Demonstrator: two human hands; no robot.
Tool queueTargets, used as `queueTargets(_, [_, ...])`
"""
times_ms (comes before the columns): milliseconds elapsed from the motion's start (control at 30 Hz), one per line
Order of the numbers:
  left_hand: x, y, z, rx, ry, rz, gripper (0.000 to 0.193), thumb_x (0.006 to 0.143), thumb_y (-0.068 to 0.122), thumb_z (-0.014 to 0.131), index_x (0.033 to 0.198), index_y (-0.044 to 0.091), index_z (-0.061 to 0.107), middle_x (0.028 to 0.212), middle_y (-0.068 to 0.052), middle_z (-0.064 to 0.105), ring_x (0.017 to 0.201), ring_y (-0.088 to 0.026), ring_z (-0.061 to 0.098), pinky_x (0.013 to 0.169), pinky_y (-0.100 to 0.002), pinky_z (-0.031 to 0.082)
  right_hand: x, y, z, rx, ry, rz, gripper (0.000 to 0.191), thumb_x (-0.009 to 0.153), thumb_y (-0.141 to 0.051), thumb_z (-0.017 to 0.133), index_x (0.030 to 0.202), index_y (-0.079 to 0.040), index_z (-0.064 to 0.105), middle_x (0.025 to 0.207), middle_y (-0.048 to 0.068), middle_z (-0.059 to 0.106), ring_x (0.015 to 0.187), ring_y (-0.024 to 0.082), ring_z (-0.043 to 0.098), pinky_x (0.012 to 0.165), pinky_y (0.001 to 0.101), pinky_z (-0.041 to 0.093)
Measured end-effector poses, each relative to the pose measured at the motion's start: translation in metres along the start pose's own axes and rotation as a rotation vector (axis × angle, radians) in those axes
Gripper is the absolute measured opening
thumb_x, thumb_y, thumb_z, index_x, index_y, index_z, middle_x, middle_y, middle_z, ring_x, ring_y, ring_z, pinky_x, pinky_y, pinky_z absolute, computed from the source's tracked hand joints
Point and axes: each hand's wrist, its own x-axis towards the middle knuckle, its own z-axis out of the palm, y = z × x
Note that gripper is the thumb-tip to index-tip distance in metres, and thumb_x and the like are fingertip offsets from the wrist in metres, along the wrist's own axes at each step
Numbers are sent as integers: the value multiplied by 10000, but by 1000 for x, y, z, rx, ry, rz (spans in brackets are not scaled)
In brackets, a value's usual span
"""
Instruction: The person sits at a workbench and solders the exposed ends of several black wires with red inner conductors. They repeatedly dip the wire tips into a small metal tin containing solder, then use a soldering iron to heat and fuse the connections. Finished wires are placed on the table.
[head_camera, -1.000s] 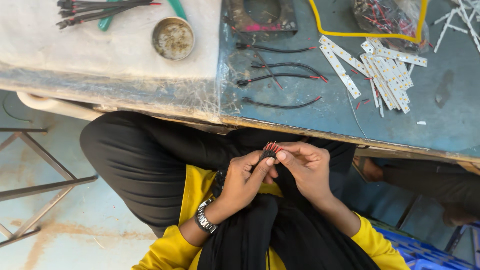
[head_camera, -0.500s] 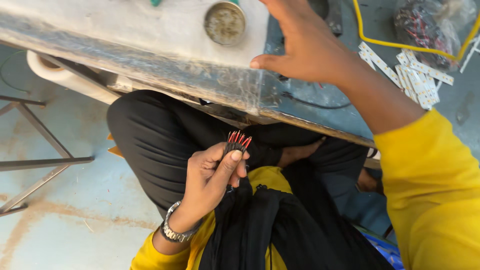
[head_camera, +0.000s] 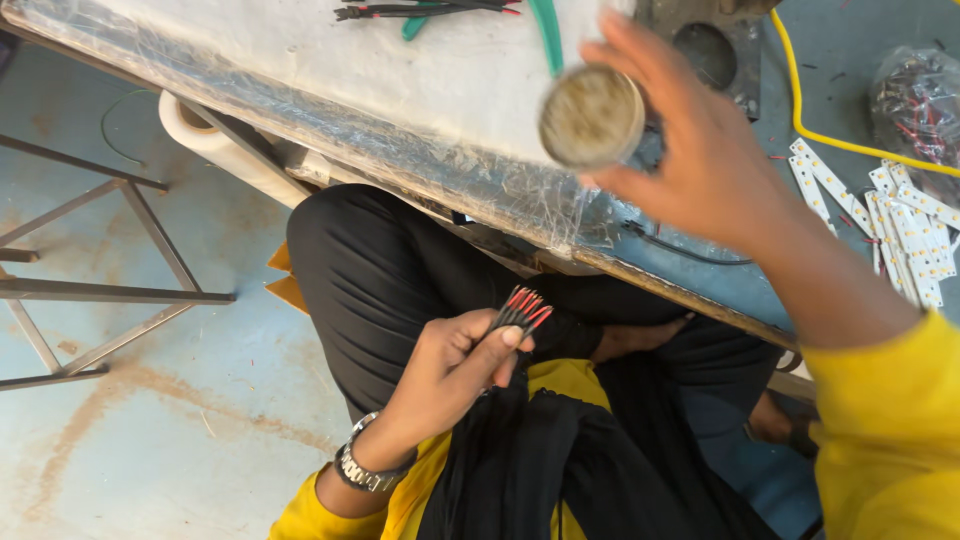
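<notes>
The left hand is low, over the lap and below the near edge of the counter. Its grip is closed on a small bundle of wires with red and black ends, pinched between the thumb and the fingers so that the tips point up toward the counter edge. A metal watch sits on this wrist.

The right hand is raised over the near edge of the counter. Its grip is clamped around a small round tin, whose open face shows a dull yellowish paste; the tin is above the surface, slightly blurred.

The counter has a white part wrapped in clear plastic film at the left and a blue-grey part at the right. Near the far edge lie a bunch of dark wires and a green tool handle. At the right side are white strips, a yellow cable and a clear bag of wires.

Under the counter is a white roll. The floor is pale blue with rust-coloured stains, and a metal frame stands at the left.
</notes>
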Motion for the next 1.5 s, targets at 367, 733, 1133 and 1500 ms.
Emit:
queueTargets(367, [36, 0, 68, 289, -219, -89, 377, 1060, 309, 538, 826, 39, 658, 589, 32, 561, 561, -39, 490, 523, -253, 415, -173, -41, 15, -79, 338, 150, 1122, 813, -26, 834, 1624, -279, 100, 1446, 208, 547, 1292, 394, 630, 1049, 463, 563])
queueTargets(733, [50, 2, 125, 450, -169, 18, 442, 1031, 213, 575, 635, 17, 559, 508, -14, 537, 438, -67, 503, 441, -280, 386, -227, -22, 27, -57, 438, 138, 1168, 810, 22, 820, 1643, -300, 68, 1436, 166, 565, 1204, 373, 668, 935, 446, 578])
queueTargets(1133, [58, -9, 141, 424, -107, -45, 465, 1014, 186, 593, 587, 2, 564, 481, -13, 532, 423, -59, 464, 417, -284, 355, -239, -14, 31, -39, 470, 100, 1185, 814, 53, 815, 1653, -305, 58, 1494, 146, 521, 1037, 328, 684, 812, 402, 562])
queueTargets(1500, [62, -5, 146, 466, -43, -81, 436, 996, 184, 586, 602, -5, 589, 453, -17, 504, 409, -61, 446, 412, -292, 358, -239, -15, 36, -98, 479, 77, 1167, 820, 58, 821, 1646, -304, 80, 1488, 124, 524, 991, 311, 671, 770, 411, 522])
